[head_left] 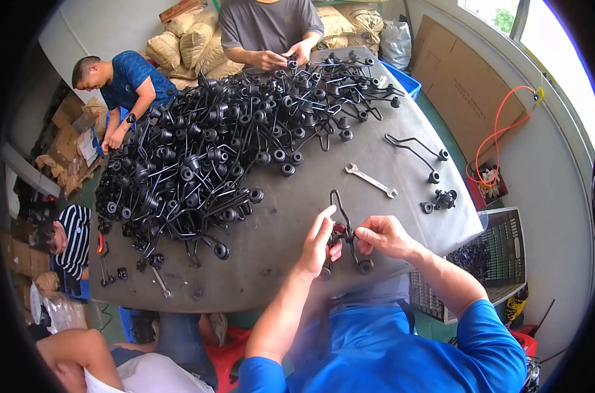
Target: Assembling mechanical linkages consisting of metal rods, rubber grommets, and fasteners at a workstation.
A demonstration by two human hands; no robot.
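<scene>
Over the near edge of the table I hold a black bent-wire bracket [337, 202] with a looped top and round rubber-like ends. My left hand [316, 249] has its fingers wrapped round the bracket's middle, where a dark reddish bit shows between them. From the other side my right hand [384, 237] pinches the bracket near the same spot; its fingertips partly hide what they grip. Beyond my hands lies an open-end wrench [371, 181]. To its right rest a single wire bracket [412, 148], a black knobbed fitting [445, 198] and a small black ring [427, 207].
A large tangled heap of black wire brackets [199, 150] covers the table's left and far side. Another wrench [160, 281] lies near the front edge. Co-workers sit or stand around the table. A grey plastic crate [517, 249] stands at right, below an orange coiled hose [497, 134].
</scene>
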